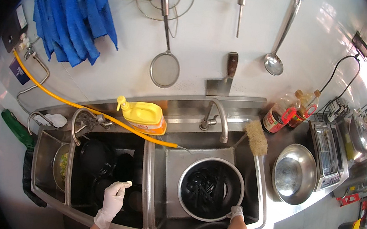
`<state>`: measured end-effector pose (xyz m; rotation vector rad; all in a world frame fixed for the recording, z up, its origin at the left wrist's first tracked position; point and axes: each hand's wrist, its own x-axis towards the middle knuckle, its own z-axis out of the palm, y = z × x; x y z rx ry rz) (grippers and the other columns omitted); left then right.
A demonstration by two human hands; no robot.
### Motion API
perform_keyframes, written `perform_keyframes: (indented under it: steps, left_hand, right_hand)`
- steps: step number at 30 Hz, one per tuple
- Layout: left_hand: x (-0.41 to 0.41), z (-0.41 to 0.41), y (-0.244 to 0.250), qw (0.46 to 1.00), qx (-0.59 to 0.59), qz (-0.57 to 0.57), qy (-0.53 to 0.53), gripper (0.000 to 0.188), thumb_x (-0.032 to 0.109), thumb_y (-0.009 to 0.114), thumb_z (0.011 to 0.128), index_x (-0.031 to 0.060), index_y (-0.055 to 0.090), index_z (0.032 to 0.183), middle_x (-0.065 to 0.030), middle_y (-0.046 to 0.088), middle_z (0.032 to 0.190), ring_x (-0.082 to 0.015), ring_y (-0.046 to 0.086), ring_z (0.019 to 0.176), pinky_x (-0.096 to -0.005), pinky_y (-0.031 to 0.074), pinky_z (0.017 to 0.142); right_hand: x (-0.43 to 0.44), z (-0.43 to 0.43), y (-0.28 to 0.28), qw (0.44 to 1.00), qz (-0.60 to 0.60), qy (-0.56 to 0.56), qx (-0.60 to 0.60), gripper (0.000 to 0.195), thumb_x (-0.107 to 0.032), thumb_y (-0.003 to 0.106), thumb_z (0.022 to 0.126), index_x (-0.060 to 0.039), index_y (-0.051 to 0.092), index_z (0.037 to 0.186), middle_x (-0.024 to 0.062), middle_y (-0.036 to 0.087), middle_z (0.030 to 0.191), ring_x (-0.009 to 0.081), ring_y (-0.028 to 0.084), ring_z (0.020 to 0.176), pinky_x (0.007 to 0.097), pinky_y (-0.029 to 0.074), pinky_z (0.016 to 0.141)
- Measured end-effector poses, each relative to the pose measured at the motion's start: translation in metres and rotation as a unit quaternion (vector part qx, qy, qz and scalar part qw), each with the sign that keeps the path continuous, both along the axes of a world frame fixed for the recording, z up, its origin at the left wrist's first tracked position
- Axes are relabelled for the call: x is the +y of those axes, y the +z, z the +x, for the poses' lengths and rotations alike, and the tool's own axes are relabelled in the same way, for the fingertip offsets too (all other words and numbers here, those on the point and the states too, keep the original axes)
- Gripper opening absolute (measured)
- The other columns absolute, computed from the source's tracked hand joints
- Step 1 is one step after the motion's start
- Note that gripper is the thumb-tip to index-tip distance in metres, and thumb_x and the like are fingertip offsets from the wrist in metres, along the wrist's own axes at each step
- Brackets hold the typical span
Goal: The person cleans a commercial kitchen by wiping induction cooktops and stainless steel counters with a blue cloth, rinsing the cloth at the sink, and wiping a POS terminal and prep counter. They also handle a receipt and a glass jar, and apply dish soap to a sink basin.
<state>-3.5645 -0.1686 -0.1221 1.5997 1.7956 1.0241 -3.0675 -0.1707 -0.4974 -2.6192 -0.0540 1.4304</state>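
My left hand (112, 199), in a white glove, is over the front of the middle sink basin (146, 191), fingers bent together. A small pale tip shows at its fingertips; whether it is a held scrap or loose glove end is unclear. Beneath it, dark round dishes (97, 157) sit in the shadowed basin. My right hand (236, 212), gloved too, grips the near right rim of a round steel bowl (180, 185) in the right sink basin (172, 167). Inside the bowl lie several black utensils (207, 188), spoon-like pieces among them, in what looks like dark liquid.
A yellow hose (102, 113) crosses behind the basins beside a yellow pump bottle (144, 115). Faucets (224, 126) arch over the sink. A scrubbing brush (256, 138) leans at the right basin's corner. An empty steel bowl (293, 174) and sauce bottles (280, 113) stand right.
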Motion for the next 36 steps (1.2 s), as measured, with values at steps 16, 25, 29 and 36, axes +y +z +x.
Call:
perform_keyframes:
  steps: [16,25,29,36]
  left_hand:
    - [0.059,-0.007,-0.016,0.991,0.053,0.034,-0.116,0.018,-0.004,0.058,0.090,0.0031,0.072,0.097,-0.0137,0.073,0.098,-0.0312,0.070,0.091,-0.0376,0.056,0.082]
    - [0.039,0.164,-0.145,0.847,0.172,-0.179,-0.471,0.037,0.019,0.059,0.088,0.0045,0.063,0.122,-0.0153,0.064,0.119,-0.0346,0.064,0.107,-0.0472,0.053,0.087]
    - [0.011,0.154,-0.190,0.797,0.266,-0.275,-0.467,0.033,0.019,0.060,0.087,0.0027,0.066,0.115,-0.0192,0.064,0.115,-0.0353,0.064,0.106,-0.0475,0.054,0.084]
    - [0.002,0.123,-0.190,0.828,0.225,-0.289,-0.425,0.030,0.021,0.056,0.091,0.0015,0.066,0.111,-0.0195,0.065,0.113,-0.0371,0.065,0.102,-0.0480,0.053,0.083]
  right_hand:
    - [-0.024,0.021,-0.056,0.957,-0.122,0.233,-0.121,0.031,-0.024,0.067,0.088,-0.0149,0.073,0.117,0.0095,0.068,0.127,0.0218,0.064,0.119,0.0379,0.055,0.095]
    - [-0.040,0.015,-0.143,0.869,-0.112,0.475,-0.086,0.029,-0.031,0.063,0.089,-0.0136,0.075,0.109,0.0098,0.070,0.120,0.0260,0.065,0.116,0.0372,0.055,0.094]
    - [-0.037,-0.037,-0.072,0.858,-0.089,0.505,0.025,0.028,-0.034,0.060,0.093,-0.0107,0.075,0.098,0.0081,0.073,0.094,0.0215,0.069,0.086,0.0375,0.055,0.074]
    - [0.009,-0.047,0.023,0.975,-0.027,0.217,-0.044,0.023,-0.012,0.063,0.081,0.0025,0.073,0.096,0.0191,0.073,0.084,0.0322,0.074,0.074,0.0428,0.061,0.062]
